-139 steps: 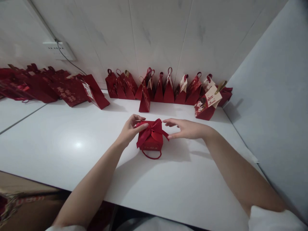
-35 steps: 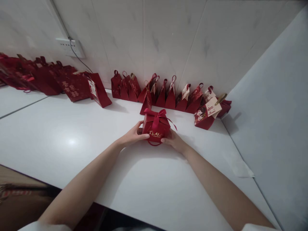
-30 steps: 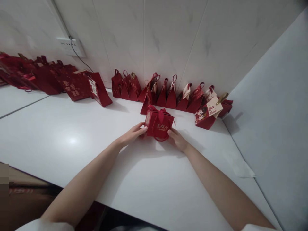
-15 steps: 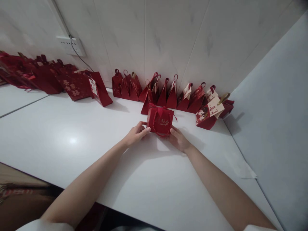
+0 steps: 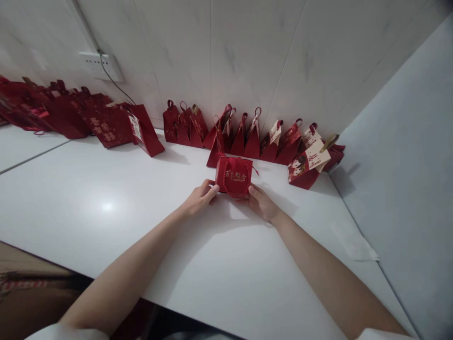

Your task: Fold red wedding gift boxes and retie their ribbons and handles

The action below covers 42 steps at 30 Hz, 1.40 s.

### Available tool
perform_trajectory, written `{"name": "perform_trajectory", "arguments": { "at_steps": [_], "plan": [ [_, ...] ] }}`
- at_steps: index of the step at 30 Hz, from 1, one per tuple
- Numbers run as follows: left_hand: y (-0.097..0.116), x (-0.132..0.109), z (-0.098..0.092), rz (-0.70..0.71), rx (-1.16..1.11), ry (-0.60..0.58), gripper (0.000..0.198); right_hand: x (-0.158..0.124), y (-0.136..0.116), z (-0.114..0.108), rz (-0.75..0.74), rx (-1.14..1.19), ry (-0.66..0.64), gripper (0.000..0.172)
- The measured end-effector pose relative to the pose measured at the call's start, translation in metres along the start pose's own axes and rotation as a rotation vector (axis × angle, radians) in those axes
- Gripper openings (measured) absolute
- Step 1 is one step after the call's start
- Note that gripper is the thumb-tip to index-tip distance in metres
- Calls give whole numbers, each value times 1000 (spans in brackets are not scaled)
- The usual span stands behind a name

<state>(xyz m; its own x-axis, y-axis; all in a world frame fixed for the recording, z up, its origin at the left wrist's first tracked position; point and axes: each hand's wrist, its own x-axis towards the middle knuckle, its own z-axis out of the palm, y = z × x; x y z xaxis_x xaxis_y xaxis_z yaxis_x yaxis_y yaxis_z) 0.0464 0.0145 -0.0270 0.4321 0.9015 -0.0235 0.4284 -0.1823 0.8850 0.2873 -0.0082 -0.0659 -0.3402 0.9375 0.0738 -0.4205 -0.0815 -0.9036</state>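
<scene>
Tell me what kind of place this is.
Probably an indoor gift-packing spot: a glossy white table against a white tiled wall with a white socket, small red paper gift bags lined along it, and the left hand and right hand holding a small red gift box with gold lettering.

The far wall (image 5: 247,56) is faced with pale, faintly veined tiles. A white socket (image 5: 101,66) is mounted at its far left, and a dark cable (image 5: 116,87) is hung from it. The glossy white desk (image 5: 106,245) is bounded on the right by a plain grey panel (image 5: 406,141).
</scene>
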Motion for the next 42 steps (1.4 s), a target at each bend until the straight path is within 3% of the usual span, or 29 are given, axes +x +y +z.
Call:
{"name": "perform_trajectory", "arguments": {
  "at_steps": [11,17,19,25,28,31,36,42],
  "plan": [
    [2,0,2,9,20,11,52,1,2,-1,1,-12,31,50],
    [-1,9,7,97,-210,243,54,4,4,4,-9,42,195,50],
    [-3,9,8,94,-324,266,58,4,3,7,1,25,206,48],
    [-1,6,10,212,-324,128,98,2,5,6,-43,-94,224,43],
    [3,7,10,142,-369,132,79,2,7,6,-101,-235,285,51],
    [3,8,12,-1,-541,64,63,2,8,10,-164,-362,335,63],
    [-1,9,14,-132,-726,-23,61,3,9,16,-196,-256,125,88],
    [-4,10,12,-111,-777,-74,57,4,11,14,-189,-270,103,95]
  ]
}}
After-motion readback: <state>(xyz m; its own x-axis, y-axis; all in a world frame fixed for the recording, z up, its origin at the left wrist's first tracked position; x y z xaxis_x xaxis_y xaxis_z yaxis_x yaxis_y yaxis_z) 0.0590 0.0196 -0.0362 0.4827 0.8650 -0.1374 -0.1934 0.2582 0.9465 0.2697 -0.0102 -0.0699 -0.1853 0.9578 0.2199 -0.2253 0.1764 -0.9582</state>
